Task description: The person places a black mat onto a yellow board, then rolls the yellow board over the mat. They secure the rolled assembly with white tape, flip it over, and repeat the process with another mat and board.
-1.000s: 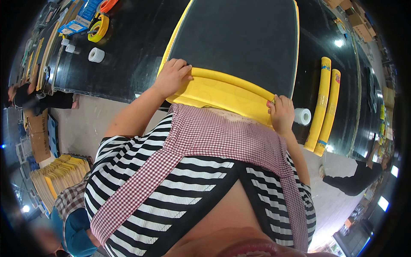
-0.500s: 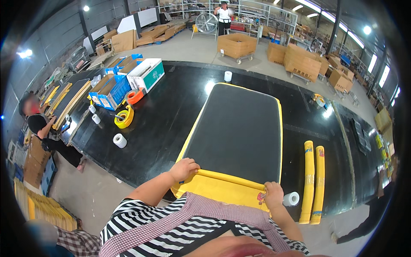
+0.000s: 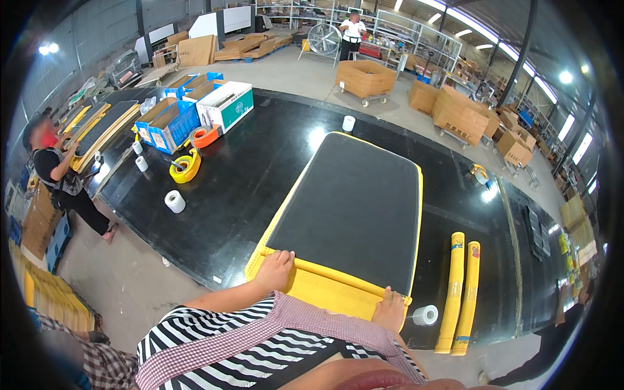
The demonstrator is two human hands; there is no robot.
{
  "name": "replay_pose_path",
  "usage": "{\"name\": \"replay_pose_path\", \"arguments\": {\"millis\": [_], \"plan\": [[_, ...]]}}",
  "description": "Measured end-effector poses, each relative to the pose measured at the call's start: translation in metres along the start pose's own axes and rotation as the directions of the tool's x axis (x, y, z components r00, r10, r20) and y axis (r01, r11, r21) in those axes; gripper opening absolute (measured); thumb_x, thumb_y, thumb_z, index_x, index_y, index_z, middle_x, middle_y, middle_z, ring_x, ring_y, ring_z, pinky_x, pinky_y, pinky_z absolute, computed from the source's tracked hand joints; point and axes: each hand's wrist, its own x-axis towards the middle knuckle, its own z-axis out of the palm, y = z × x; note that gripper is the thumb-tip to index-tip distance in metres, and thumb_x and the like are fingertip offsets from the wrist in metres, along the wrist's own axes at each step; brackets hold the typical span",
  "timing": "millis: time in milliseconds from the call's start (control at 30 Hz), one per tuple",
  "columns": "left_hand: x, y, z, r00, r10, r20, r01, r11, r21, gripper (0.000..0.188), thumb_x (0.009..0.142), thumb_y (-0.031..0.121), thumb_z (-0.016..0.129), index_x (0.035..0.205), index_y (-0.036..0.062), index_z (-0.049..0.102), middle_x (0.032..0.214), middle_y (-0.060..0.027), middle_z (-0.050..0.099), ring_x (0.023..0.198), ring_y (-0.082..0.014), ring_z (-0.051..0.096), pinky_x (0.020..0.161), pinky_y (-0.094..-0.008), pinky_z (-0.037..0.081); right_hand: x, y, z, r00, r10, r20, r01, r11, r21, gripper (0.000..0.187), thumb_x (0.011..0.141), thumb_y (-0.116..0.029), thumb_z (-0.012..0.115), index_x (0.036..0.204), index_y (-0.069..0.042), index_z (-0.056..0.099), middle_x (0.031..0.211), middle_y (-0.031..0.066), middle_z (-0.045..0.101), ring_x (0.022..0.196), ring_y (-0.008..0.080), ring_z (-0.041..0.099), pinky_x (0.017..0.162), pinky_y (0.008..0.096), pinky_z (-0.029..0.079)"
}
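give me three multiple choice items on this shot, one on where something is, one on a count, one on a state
1. Where do the yellow rolled tubes lie?
A. to the right of the yellow-edged black mat
B. on top of the mat
C. in a blue crate

2. How many yellow rolled tubes lie side by side there?
A. one
B. two
C. four

3. How do the person's hands meet the mat?
A. both raised clear of it
B. only one touches it
C. left hand and right hand both rest on its near yellow edge

Answers: 1 A, the tubes lie on the black table past the mat's right edge. 2 B, two tubes show, parallel. 3 C, the fingers of each hand lie on the yellow band, one near each corner.
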Motion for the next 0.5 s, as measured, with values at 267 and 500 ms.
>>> {"name": "replay_pose_path", "arguments": {"millis": [267, 500], "plan": [[0.003, 0.017, -0.004, 0.979, -0.100, 0.176, 0.121, 0.986, -0.113, 0.081, 0.095, 0.051, 0.062, 0.163, 0.0190, 0.032, 0.167, -0.0273, 0.025, 0.156, -0.0449, 0.020, 0.124, -0.0639, 0.017, 0.007, -0.008, -0.004, 0.999, -0.041, -0.035, 0.045, 0.989, 0.141, 0.087, 0.092, -0.047, 0.069, 0.162, -0.009, 0.034, 0.166, 0.0340, 0.018, 0.157, 0.0485, 0.010, 0.126, 0.0609, 0.008], [0.100, -0.018, 0.006, 0.996, -0.008, 0.092, 0.028, 0.977, -0.214, 0.066, 0.096, 0.057, 0.058, 0.150, 0.0184, 0.056, 0.168, -0.0161, 0.032, 0.159, -0.0363, 0.017, 0.125, -0.0655, 0.003, 0.112, 0.023, 0.005, 0.990, -0.096, -0.101, 0.107, 0.988, 0.110, 0.068, 0.094, -0.045, 0.069, 0.153, -0.016, 0.051, 0.169, 0.0189, 0.027, 0.159, 0.0383, 0.015, 0.128, 0.0558, 0.008]]}}
